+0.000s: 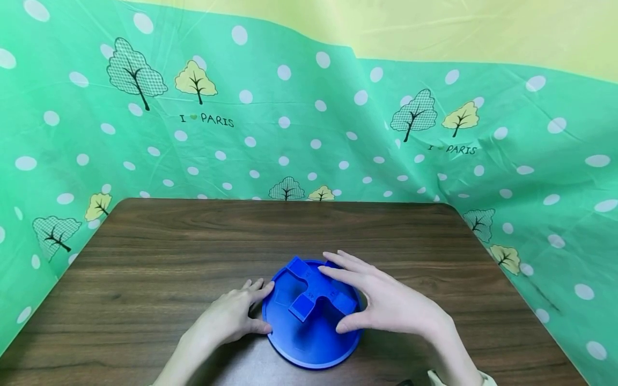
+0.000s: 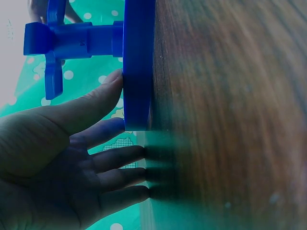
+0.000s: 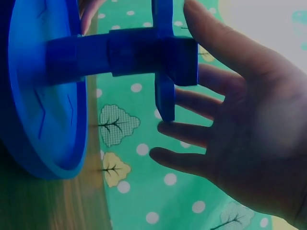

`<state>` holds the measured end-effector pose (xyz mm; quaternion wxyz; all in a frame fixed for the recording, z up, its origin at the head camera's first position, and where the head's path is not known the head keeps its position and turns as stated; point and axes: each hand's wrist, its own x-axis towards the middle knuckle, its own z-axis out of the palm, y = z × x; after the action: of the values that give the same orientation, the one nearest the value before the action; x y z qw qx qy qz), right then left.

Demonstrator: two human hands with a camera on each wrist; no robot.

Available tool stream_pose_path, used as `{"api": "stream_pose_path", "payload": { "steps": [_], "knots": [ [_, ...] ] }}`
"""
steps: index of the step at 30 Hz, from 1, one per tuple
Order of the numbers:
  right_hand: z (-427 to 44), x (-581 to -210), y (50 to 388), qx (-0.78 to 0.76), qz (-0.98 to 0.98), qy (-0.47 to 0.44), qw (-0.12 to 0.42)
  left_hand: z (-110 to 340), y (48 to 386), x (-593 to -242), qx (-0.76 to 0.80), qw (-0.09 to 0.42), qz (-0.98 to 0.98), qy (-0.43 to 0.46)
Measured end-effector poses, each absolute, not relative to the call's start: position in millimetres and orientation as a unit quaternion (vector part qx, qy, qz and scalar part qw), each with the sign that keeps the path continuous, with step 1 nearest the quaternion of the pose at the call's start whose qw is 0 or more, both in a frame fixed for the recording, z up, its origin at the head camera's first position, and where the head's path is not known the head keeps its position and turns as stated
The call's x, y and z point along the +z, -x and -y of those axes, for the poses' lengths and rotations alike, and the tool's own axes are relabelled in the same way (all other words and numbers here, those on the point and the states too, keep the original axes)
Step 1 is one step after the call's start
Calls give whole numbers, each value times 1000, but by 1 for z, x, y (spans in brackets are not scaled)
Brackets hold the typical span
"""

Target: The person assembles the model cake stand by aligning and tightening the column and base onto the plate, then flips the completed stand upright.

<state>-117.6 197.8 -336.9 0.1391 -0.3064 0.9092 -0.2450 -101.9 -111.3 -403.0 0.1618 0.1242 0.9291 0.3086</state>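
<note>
A blue plastic round base (image 1: 309,351) with a raised rim rests on the brown table. A thick post (image 3: 96,55) rises from its middle and carries a four-armed cross-shaped head (image 1: 316,284) with small marks on it. At the base's left side my left hand (image 1: 229,316) touches the rim with its thumb and forefinger, while the other fingers spread beside it, as the left wrist view shows. My right hand (image 1: 391,300) is held around the right side of the cross head, fingers extended behind it and thumb in front. Whether those fingertips touch the head is hard to tell.
The wood-grain table (image 1: 183,241) stretches behind and to both sides of the base. A green curtain (image 1: 289,139) with white dots and printed trees hangs around the table's edges. A small dark object (image 1: 405,383) shows at the bottom edge.
</note>
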Motion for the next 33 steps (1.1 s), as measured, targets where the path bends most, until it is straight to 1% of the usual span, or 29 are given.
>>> {"api": "stream_pose_path", "payload": {
  "steps": [5,15,25,29,33],
  "knots": [
    [-201,-338,121,-250,-901,316,161,111,102,-403,306,161,-930,-126],
    [-200,-339,122,-238,-910,311,137,111,102,-403,303,163,-932,-119],
    [-209,-339,116,-264,-903,307,144,106,102,-404,305,160,-931,-124],
    [-220,-346,115,-294,-895,318,110,107,103,-404,294,159,-935,-121],
    [-231,-356,120,-317,-890,325,53,112,103,-403,280,132,-942,-129]
  ]
}}
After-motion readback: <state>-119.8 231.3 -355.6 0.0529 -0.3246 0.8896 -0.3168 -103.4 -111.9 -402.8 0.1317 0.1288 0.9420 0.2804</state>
